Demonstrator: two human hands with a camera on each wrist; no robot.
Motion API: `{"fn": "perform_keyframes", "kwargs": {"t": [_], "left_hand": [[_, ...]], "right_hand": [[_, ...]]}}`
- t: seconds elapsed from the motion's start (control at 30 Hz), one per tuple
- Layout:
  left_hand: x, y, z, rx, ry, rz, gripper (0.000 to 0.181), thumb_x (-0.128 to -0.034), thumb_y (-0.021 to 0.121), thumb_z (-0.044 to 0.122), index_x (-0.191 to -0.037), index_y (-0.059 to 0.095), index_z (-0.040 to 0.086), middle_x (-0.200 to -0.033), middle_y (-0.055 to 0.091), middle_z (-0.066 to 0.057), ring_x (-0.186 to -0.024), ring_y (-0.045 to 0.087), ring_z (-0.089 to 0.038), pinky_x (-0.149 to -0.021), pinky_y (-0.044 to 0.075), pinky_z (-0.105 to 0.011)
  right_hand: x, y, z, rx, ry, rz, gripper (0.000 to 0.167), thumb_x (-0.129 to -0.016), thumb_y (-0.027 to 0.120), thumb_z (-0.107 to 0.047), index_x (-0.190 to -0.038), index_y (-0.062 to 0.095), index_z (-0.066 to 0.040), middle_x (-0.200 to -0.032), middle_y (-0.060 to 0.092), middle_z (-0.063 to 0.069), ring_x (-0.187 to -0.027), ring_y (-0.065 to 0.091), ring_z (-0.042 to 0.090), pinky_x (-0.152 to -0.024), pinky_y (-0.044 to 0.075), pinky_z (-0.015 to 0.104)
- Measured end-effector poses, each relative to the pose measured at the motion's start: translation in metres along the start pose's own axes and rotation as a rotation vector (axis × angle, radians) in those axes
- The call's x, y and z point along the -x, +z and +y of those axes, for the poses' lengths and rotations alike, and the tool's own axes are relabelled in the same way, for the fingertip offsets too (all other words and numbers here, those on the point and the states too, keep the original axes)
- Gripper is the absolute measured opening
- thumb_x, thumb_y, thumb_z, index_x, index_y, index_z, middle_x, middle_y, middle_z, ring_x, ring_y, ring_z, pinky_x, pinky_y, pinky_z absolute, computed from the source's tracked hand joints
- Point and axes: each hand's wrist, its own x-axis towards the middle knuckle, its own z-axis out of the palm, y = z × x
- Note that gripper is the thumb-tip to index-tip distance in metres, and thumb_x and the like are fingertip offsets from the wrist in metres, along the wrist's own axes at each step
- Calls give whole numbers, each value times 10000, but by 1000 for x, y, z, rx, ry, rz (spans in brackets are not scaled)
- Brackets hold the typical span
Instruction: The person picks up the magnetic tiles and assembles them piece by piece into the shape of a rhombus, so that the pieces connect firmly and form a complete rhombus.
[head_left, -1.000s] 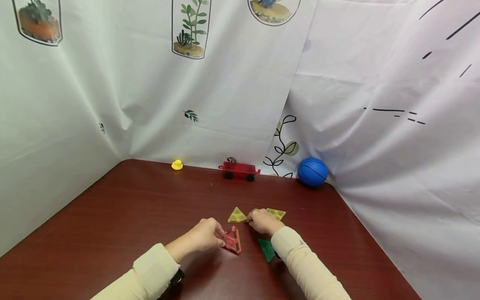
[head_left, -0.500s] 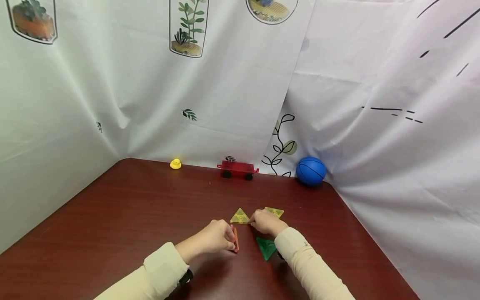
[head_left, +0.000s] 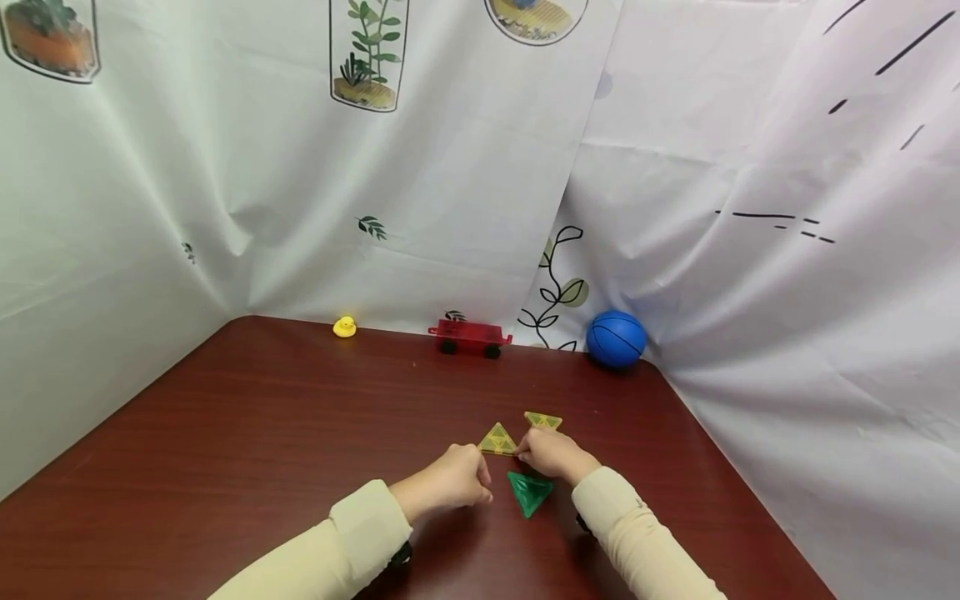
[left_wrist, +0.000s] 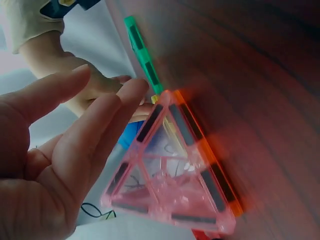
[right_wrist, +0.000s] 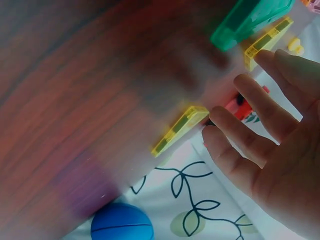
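Observation:
My left hand (head_left: 450, 479) is low over the table, and in the left wrist view its fingers are extended beside a pink triangular tile (left_wrist: 162, 200). That tile is tilted up along an orange piece (left_wrist: 212, 160) on the table; whether the fingers touch it I cannot tell, and the head view hides both. With a fingertip, my right hand (head_left: 558, 457) touches the right corner of a yellow triangle (head_left: 497, 442), its other fingers spread. A second yellow triangle (head_left: 542, 420) lies just behind that hand. Between the hands, nearer me, is a green triangle (head_left: 529, 493).
Along the table's back edge stand a yellow duck (head_left: 345, 327), a red wagon (head_left: 470, 336) with black wheels and a blue ball (head_left: 616, 339). White printed cloth (head_left: 450, 167) hangs behind and beside the dark red table (head_left: 300, 400).
Both hands have moved right. The yellow triangle at my right fingertip has shifted right and slightly nearer me. The pink tile has gone from sight in the head view behind my left hand.

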Motion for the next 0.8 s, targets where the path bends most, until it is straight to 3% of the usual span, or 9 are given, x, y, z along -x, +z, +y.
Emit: {"fn": "perform_keyframes", "kwargs": {"t": [0.2, 0.33, 0.63, 0.8], "left_hand": [[-11, 7, 8, -15, -95, -29, 135, -651, 745, 135, -681, 620, 96, -442, 521, 32, -417, 517, -107, -521, 442, -327], [-21, 11, 9, -7, -133, -46, 152, -666, 740, 129, -670, 591, 101, -452, 525, 3, -394, 519, -142, -416, 420, -275], [-34, 18, 9, 15, -135, -95, 139, -682, 730, 92, -657, 594, 76, -538, 533, -9, -449, 541, -149, -431, 423, -257], [-38, 22, 9, -7, -118, -89, 173, -672, 738, 93, -602, 581, 81, -523, 535, -16, -435, 538, -138, -436, 424, -239]], "right_hand": [[10, -2, 6, -20, 24, -4, 109, -796, 612, -99, -854, 704, -104, -859, 640, 12, -808, 581, 185, -646, 454, 304], [13, -2, 9, -24, 48, -5, 103, -795, 615, -109, -846, 704, -117, -860, 633, 8, -808, 579, 175, -649, 453, 302], [23, -1, 15, -22, 55, -16, 96, -792, 621, -111, -833, 707, -125, -838, 638, -19, -802, 574, 175, -639, 451, 298], [31, -2, 18, -29, 61, -6, 87, -791, 624, -128, -806, 709, -137, -785, 624, -50, -741, 561, 146, -591, 432, 281]]}}
